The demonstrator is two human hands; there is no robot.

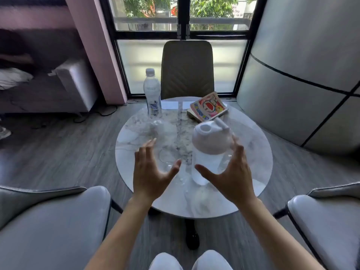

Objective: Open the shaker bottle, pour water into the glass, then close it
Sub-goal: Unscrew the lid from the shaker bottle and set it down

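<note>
The shaker bottle (209, 152) stands upright on the round marble counter (253, 156), right of centre, with its long axis vertical and its white lid (211, 138) on top; the flip cap (222, 123) on the lid's far side appears raised, though blur prevents certainty. The right hand (231, 176) is beside the bottle's lower body, on its right and near side, with the fingers (238, 151) spread wide and holding nothing; the thumb points left in front of the bottle's base. Whether the palm touches the bottle wall cannot be determined. The left hand (150, 172) is over the counter to the bottle's left, clear of it, fingers also spread wide and empty. The right hand is therefore the nearer hand, and the bottle lies just ahead of and to the left of its palm. The glass (167, 152) is transparent and hard to resolve; it appears to stand on the counter just beyond the left hand, between that hand and the bottle. A plastic water bottle (153, 94) and a comic book (207, 109) sit at the far edge, well apart from both hands. Judged from this layout, the opening step is not yet complete: a likely grasp closes the right hand around the vertical body while the left rises to the lid.
</note>
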